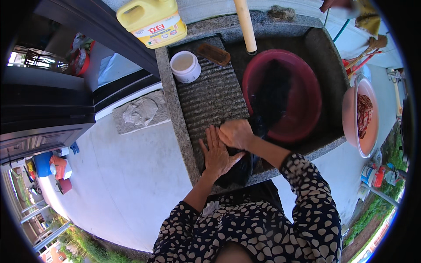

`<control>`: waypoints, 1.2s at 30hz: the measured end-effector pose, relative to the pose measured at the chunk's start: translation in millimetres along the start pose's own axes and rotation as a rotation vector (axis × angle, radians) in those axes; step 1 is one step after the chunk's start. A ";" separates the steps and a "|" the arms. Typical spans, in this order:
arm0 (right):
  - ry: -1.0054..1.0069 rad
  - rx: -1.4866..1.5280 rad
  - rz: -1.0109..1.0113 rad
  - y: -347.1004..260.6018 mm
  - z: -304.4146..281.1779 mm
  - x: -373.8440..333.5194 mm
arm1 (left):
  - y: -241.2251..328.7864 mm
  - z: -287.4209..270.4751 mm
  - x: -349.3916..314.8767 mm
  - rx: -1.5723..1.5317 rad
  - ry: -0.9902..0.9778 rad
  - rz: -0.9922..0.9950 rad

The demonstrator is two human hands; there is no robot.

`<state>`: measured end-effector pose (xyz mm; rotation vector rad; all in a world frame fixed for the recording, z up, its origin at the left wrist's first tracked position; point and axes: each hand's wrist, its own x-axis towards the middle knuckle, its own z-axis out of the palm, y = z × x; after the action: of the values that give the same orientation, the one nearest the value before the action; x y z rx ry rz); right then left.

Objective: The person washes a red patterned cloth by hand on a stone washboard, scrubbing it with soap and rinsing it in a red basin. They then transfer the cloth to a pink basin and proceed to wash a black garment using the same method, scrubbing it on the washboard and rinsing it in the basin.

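My left hand (215, 155) lies flat with its fingers spread on the lower end of a ridged stone washboard (210, 103), its thumb over a wet dark cloth (239, 173). Right beside its fingertips, my right hand (236, 133) is closed in a fist on the dark cloth; the grip itself is partly hidden. From there the cloth runs over the board's right edge toward a dark red basin (315, 109), where more dark fabric (272, 94) lies in water. A brown scrubbing brush (213, 54) and a white tub (185, 67) stand farther up the washboard.
The stone sink (324, 52) has a raised rim all round. A yellow detergent jug (153, 24) stands at its far left corner, and a pale pipe (245, 26) comes down into it. To the right is a pink basin (348, 116) with red patterned cloth.
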<state>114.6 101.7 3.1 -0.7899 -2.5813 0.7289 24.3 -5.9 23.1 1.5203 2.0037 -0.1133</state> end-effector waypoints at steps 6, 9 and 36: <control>0.420 -0.278 0.089 21.7 12.8 68.6 | -0.4 11.9 12.6 -0.138 0.077 0.017; 0.425 -0.198 0.056 14.2 1.9 49.2 | -4.0 15.3 14.2 -0.157 0.108 0.029; -0.253 -0.289 0.425 137.1 -57.5 -20.6 | 37.1 -21.7 -3.2 -0.186 0.205 0.000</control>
<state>214.3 208.6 -31.0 -1.4535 -2.8152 0.6059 49.1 12.9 53.0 1.4620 2.1063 0.2321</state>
